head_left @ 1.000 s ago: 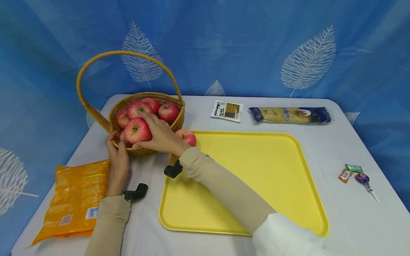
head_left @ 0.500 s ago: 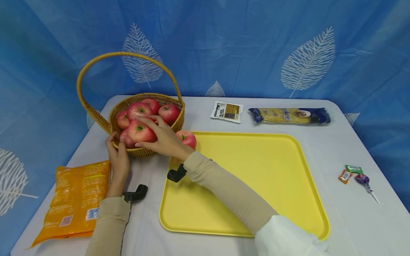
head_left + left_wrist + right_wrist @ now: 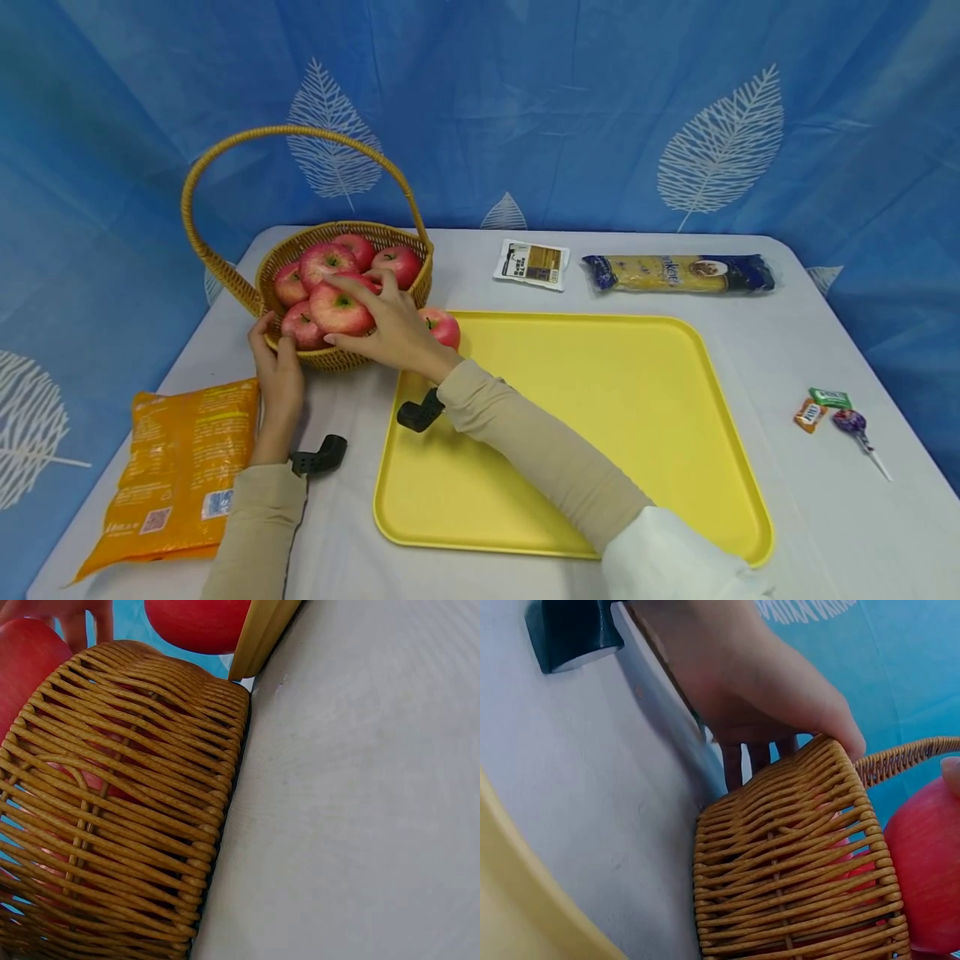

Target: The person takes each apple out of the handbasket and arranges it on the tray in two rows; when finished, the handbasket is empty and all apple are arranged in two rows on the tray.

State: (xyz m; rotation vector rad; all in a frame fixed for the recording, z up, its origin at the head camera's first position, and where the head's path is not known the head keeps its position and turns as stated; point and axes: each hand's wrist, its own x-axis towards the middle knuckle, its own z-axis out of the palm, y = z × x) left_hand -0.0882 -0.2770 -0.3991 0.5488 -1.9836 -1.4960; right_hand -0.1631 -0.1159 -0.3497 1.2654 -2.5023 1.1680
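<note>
Left hand (image 3: 279, 387) grips basket rim (image 3: 318, 353); right hand (image 3: 395, 329), fingers curved, holds apple (image 3: 339, 310) near edge; tray (image 3: 615, 400) spreads right.

Beige sleeves (image 3: 551, 446) are worn, the right one met higher up by white cloth (image 3: 667, 557), with black wrist cameras (image 3: 324, 455).

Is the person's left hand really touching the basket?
Touching: the right wrist view shows the left hand at the basket, its thumb against the rim.
</note>
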